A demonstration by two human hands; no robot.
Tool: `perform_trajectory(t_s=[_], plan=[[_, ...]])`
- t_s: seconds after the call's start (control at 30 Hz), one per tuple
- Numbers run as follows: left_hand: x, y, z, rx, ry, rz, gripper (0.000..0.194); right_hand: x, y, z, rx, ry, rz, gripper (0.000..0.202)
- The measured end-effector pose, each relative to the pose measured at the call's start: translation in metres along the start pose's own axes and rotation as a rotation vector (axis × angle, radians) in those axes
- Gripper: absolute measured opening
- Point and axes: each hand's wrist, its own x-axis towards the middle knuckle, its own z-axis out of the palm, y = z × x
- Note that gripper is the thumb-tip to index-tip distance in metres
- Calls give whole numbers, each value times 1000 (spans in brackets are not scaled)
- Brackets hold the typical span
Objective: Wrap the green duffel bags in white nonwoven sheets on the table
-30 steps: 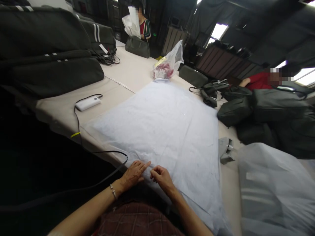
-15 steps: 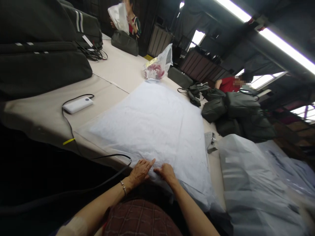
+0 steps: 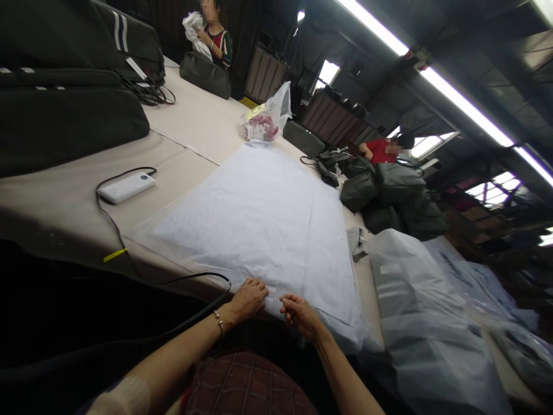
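Note:
A large stack of thin white plastic sheets or bags (image 3: 268, 213) lies across the table, its near edge towards me. My left hand (image 3: 249, 298) is at that near edge, fingers curled down over the plastic and closed on it; the fingertips are hidden. A bracelet circles the left wrist. Just to the right, my right hand (image 3: 300, 314) is raised slightly off the edge. Its thumb and forefinger are pinched together and the other fingers curl in. Whatever is in that pinch, if anything, is too small to tell.
Left on the table are a white power bank (image 3: 127, 187) with a black cable and dark bags (image 3: 64, 115). Beyond the sheets stands a clear bag with red contents (image 3: 261, 125). More dark bags (image 3: 397, 190) and translucent plastic (image 3: 415, 300) lie right. Two people work farther back.
My right hand has come off the plastic, turned and moved slightly right and down. The left fingers have curled in. A person at the back has bunched up a white piece. My view has shifted right.

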Motion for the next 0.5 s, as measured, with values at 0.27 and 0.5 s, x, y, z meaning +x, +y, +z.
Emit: perform_trajectory(t_s=[0.27,0.5], plan=[[14,-3,-14,-194,-127,-205,26,-9,-3,28,176,-162,29,82],[20,-6,-24,-296,-179,-260,42,-10,20,36,192,-48,-80,91]])
